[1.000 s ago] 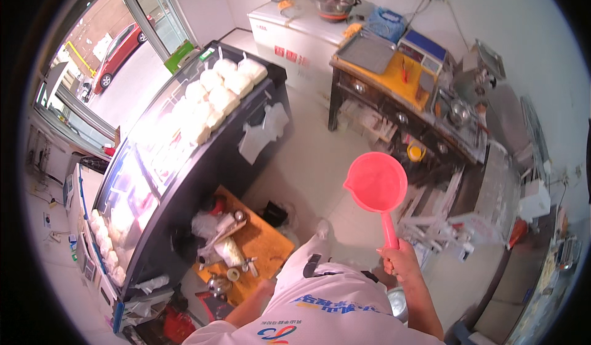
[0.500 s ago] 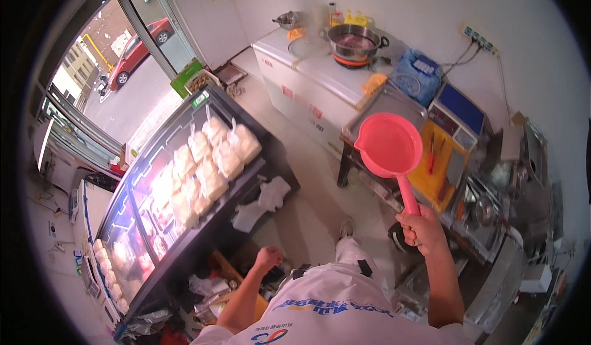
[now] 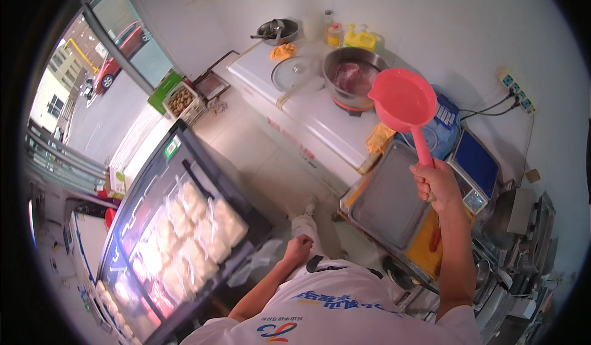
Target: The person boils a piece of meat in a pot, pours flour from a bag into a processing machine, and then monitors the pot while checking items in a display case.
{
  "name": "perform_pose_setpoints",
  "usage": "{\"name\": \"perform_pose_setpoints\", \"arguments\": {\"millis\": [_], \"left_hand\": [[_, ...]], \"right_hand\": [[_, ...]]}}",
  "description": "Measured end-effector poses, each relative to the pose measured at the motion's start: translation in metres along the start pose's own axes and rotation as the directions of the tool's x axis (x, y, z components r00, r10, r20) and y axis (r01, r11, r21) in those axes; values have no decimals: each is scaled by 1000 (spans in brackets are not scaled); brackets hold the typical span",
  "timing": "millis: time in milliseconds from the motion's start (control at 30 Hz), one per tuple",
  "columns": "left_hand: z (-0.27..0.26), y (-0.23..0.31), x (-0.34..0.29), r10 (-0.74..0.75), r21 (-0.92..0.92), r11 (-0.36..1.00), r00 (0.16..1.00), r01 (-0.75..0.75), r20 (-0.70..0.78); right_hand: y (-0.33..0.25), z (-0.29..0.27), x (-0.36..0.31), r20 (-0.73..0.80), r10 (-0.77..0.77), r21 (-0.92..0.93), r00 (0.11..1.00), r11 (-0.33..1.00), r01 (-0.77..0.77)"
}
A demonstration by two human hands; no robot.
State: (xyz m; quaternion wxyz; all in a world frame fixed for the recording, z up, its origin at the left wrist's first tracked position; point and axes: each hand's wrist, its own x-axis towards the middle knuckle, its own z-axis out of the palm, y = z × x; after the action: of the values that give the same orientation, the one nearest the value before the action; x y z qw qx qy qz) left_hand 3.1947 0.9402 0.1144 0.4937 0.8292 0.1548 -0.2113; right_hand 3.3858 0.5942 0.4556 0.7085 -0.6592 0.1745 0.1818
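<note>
My right hand [image 3: 438, 185] is closed round the handle of a pink plastic water ladle [image 3: 403, 99] with a small pouring lip. The ladle is level, bowl up, in front of the wall; whether liquid is in it I cannot tell. From this view its bowl overlaps the right rim of a steel pot [image 3: 332, 86], which holds reddish meat [image 3: 351, 77] and stands on a burner with an orange rim. My left hand [image 3: 300, 248] hangs low by my leg, its fingers curled with nothing seen in them.
The pot stands on a white chest freezer [image 3: 295, 114] with a glass lid [image 3: 294, 73]. Nearer lie a metal tray [image 3: 385, 197] and a blue-topped scale [image 3: 477, 163]. At left a display case [image 3: 178, 142] holds bagged white goods [image 3: 197, 240]. A crate [image 3: 183, 100] sits by the door.
I have stepped forward, so the freezer and pot are nearer. The ladle, still in my right hand, has come up beside the pot. My left hand has swung forward.
</note>
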Motion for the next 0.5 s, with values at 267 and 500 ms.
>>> {"name": "perform_pose_setpoints", "arguments": {"millis": [267,500], "left_hand": [[-80,45,195,68,122,989,985,-87,156],[-133,19,262,-77,221,975,977,31,201]], "right_hand": [[-64,65,145,-188,52,-33,981,998,-59],[-75,96,215,-278,74,-77,958,992,-99]]}}
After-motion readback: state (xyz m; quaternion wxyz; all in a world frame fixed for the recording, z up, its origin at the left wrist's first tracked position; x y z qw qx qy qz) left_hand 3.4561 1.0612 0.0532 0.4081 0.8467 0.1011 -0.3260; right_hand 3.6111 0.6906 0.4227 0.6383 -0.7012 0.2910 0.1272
